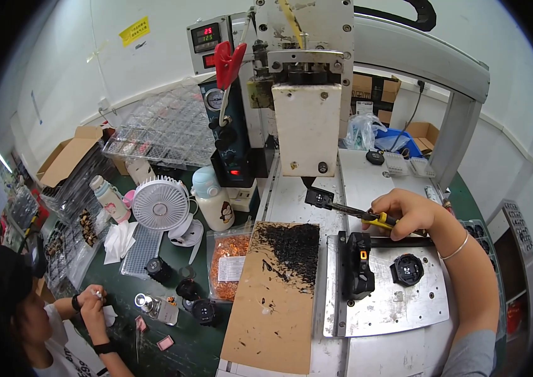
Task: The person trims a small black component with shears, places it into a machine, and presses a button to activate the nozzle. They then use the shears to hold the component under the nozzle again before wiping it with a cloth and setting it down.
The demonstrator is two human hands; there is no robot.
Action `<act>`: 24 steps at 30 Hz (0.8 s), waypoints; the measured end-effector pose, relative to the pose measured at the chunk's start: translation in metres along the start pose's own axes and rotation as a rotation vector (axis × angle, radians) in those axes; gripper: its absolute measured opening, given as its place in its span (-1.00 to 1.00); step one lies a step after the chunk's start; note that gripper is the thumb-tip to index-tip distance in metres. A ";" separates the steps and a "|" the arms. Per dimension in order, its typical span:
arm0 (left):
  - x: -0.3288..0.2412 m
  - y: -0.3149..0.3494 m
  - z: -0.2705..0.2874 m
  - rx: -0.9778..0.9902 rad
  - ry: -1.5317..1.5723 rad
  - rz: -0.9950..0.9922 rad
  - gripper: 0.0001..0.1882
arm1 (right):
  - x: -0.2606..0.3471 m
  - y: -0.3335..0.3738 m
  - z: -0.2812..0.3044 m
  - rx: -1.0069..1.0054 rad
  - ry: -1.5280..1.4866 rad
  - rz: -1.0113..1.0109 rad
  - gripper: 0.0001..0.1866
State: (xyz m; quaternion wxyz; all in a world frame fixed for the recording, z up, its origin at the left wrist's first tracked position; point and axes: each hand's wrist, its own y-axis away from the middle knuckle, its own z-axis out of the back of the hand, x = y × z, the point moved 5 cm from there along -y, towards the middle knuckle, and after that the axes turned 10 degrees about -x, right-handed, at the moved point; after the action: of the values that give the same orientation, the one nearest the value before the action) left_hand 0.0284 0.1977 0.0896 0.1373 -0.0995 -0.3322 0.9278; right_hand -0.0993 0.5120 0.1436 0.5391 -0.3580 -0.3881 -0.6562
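Note:
My right hand (412, 210) is closed around a yellow-and-black handled tool, apparently pliers (381, 220). At its tip is a small square black part (319, 197), just below the dark nozzle (308, 181) of the dispensing machine (307, 132). Beneath my forearm lies a metal fixture plate (386, 323). An upright black fixture block (359, 267) stands on it, with a round black watch-like case (407, 270) to the right. To the left is a cardboard sheet (269, 333), its upper part smeared with black glue (291, 251). My left hand is not in the picture.
A co-worker (34, 314) works at the far left. On the green table are a white fan (161, 204), a bottle (216, 204), a glass bottle (165, 311), black cases (204, 311) and a bag of orange bits (229, 248). The machine's gantry (423, 53) spans overhead.

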 end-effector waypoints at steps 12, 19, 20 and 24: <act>0.000 -0.001 0.002 -0.045 -0.037 -0.023 -0.65 | -0.001 0.001 -0.002 0.026 -0.008 0.003 -0.47; 0.001 0.000 -0.002 -0.052 -0.031 -0.016 -0.65 | -0.004 -0.002 0.001 0.047 -0.003 0.015 -0.46; 0.002 -0.001 -0.002 -0.048 -0.028 -0.016 -0.66 | -0.004 -0.002 0.001 0.046 -0.002 0.016 -0.46; 0.002 -0.001 -0.003 -0.062 -0.044 -0.020 -0.65 | 0.000 -0.002 0.001 0.034 0.011 0.030 -0.45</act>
State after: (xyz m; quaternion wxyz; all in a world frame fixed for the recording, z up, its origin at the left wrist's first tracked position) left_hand 0.0272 0.2008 0.0875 0.1361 -0.0798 -0.3647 0.9177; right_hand -0.1013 0.5130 0.1436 0.5571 -0.3511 -0.3908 -0.6432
